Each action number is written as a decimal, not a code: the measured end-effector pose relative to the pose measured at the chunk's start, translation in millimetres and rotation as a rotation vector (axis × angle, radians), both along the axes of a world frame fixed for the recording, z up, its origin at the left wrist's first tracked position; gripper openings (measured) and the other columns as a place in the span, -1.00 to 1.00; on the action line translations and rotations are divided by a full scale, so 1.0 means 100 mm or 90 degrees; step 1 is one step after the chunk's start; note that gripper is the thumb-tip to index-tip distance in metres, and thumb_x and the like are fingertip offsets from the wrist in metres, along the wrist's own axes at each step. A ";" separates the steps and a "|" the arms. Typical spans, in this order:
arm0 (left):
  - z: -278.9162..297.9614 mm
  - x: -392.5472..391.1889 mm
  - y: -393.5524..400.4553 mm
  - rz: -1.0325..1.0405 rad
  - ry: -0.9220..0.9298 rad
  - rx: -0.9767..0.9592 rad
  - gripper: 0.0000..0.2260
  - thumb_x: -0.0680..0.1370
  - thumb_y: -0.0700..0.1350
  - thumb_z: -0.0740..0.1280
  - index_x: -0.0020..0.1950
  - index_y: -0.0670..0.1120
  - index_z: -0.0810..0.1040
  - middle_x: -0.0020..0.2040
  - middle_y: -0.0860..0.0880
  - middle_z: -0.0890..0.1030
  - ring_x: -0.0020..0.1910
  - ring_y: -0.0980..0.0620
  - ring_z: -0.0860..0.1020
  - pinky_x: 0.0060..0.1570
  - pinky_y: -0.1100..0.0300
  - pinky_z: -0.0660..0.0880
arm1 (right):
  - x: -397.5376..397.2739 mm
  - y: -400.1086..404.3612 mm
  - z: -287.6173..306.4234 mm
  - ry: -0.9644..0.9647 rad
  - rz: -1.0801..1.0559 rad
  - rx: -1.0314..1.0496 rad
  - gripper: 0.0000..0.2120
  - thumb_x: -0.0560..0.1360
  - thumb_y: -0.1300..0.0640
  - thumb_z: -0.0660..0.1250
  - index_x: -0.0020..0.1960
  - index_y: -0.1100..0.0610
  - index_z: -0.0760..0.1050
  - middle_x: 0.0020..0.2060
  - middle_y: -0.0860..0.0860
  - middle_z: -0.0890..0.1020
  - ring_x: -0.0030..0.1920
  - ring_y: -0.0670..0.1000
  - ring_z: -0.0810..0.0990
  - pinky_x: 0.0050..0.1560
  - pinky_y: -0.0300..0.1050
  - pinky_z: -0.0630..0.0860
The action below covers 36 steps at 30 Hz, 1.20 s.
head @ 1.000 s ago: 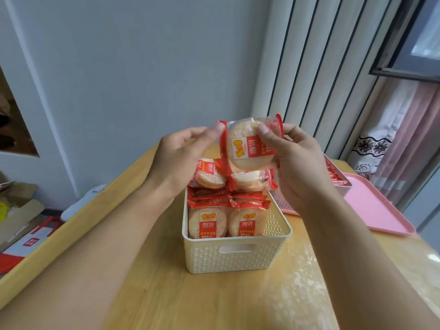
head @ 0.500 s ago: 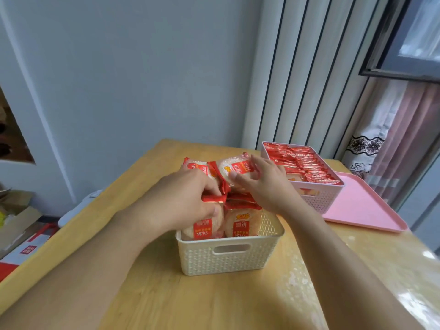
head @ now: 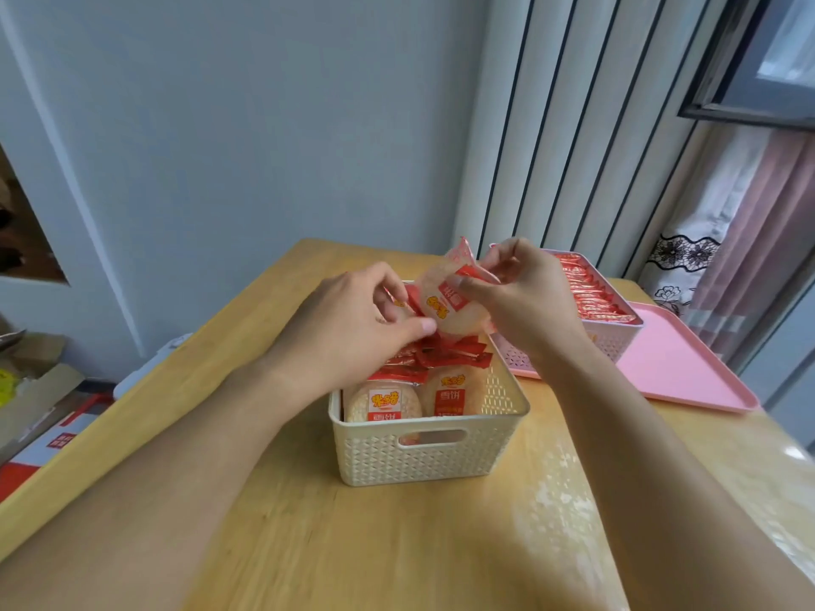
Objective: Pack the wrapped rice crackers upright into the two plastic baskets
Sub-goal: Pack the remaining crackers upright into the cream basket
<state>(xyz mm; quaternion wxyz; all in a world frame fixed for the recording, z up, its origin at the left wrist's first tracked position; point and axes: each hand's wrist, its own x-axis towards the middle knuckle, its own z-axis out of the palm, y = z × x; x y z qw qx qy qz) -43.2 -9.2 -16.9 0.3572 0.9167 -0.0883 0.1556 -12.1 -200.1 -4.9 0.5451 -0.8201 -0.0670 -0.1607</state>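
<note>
Rice cracker [head: 445,304] is pinched by both hands, left hand [head: 353,319] and right hand [head: 525,302], tilted above the cream basket [head: 423,456]. A free slot probably lies straight below, behind the packed upright rows.

Your hands crowd the air above the cream basket [head: 423,452], packed with crackers [head: 445,361]; the pink basket [head: 615,337] blocks its right flank, bare table [head: 397,544] lies nearer you.
</note>
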 end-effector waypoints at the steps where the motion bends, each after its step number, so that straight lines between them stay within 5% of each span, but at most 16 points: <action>1: 0.01 0.01 0.01 0.016 -0.001 -0.046 -0.68 0.42 0.25 0.49 0.00 0.12 0.52 -0.15 0.14 0.62 -0.21 0.23 0.53 -0.22 0.20 0.43 | -0.05 0.00 0.06 0.007 0.029 0.064 -0.73 0.42 0.15 0.57 -0.09 0.14 0.47 -0.13 0.10 0.72 -0.12 0.09 0.74 -0.07 0.28 0.65; 5: 0.06 0.00 -0.01 -0.035 0.005 -0.236 -0.74 0.48 0.07 0.51 0.08 0.03 0.56 -0.10 0.08 0.71 -0.13 0.11 0.68 0.00 0.01 0.62 | -0.19 0.01 0.21 0.049 0.141 0.264 -0.61 0.40 0.25 0.55 0.13 0.15 0.44 -0.05 0.11 0.72 -0.09 0.11 0.75 0.03 0.15 0.66; 8: 0.09 -0.03 -0.01 -0.093 -0.005 -0.319 -0.84 0.50 -0.14 0.52 0.05 -0.05 0.63 -0.14 0.00 0.74 -0.17 0.00 0.71 0.05 -0.09 0.64 | -0.25 -0.06 0.26 0.034 0.112 0.043 -0.41 0.33 0.18 0.61 0.27 -0.02 0.43 0.10 0.00 0.66 -0.06 -0.01 0.73 -0.07 0.07 0.69; 12: 0.10 -0.06 -0.01 -0.177 0.009 -0.234 -0.83 0.48 -0.14 0.54 0.06 -0.04 0.69 -0.09 0.03 0.74 -0.11 0.07 0.70 -0.01 0.05 0.65 | -0.38 -0.12 0.32 -0.029 0.135 -0.277 -0.49 0.33 0.08 0.63 0.19 -0.11 0.49 0.06 -0.18 0.63 0.02 -0.16 0.65 -0.07 -0.06 0.68; 16: 0.07 -0.07 0.00 -0.188 0.012 -0.173 -0.81 0.46 -0.03 0.55 0.05 0.07 0.69 -0.08 0.14 0.72 -0.19 0.27 0.63 -0.10 0.21 0.58 | -0.42 -0.13 0.32 0.042 0.185 -0.328 -0.42 0.44 0.20 0.54 0.28 -0.22 0.36 0.05 -0.09 0.61 -0.07 0.02 0.71 -0.34 -0.02 0.69; 19: 0.01 0.05 0.09 -0.083 -0.010 -0.148 -0.75 0.47 0.15 0.49 0.11 0.16 0.64 0.08 0.16 0.65 0.06 0.17 0.61 0.06 0.06 0.62 | -0.38 -0.12 0.27 0.041 0.135 -0.360 -0.55 0.48 0.19 0.50 0.21 -0.21 0.43 0.07 -0.12 0.56 -0.05 0.01 0.67 -0.30 -0.03 0.70; 23: -0.12 0.21 0.25 0.012 -0.030 0.011 -0.64 0.52 0.12 0.44 0.31 0.15 0.54 0.29 0.14 0.52 0.40 0.09 0.34 0.40 -0.02 0.34 | -0.31 -0.08 0.15 0.061 0.114 -0.397 -0.71 0.42 0.11 0.56 0.01 -0.08 0.49 0.03 -0.13 0.56 -0.06 -0.02 0.63 -0.24 -0.02 0.69; 28: -0.21 0.26 0.28 -0.018 0.076 0.091 -0.39 0.51 0.04 0.48 0.51 0.20 0.34 0.60 0.17 0.23 0.62 0.11 -0.03 0.58 -0.10 -0.02 | -0.27 -0.04 0.01 0.032 0.103 -0.649 -0.75 0.38 0.04 0.59 -0.06 -0.12 0.55 0.00 -0.13 0.59 -0.05 -0.07 0.57 -0.10 -0.02 0.65; 31: -0.23 0.28 0.29 -0.018 0.051 0.071 -0.38 0.50 -0.01 0.49 0.52 0.17 0.36 0.58 0.15 0.27 0.60 0.06 0.11 0.56 -0.05 0.10 | -0.29 -0.05 0.00 0.029 0.102 -0.760 -0.70 0.37 0.04 0.60 0.06 -0.16 0.65 0.01 -0.15 0.59 0.00 -0.07 0.54 0.00 -0.04 0.63; 36: -0.21 0.30 0.33 -0.020 0.010 0.022 -0.48 0.45 -0.06 0.56 0.39 0.10 0.54 0.41 0.14 0.50 0.34 0.11 0.46 0.24 0.21 0.40 | -0.28 -0.03 -0.04 0.068 0.135 -0.766 -0.69 0.42 0.08 0.56 0.12 -0.17 0.68 0.02 -0.15 0.67 -0.05 -0.08 0.63 -0.04 -0.08 0.67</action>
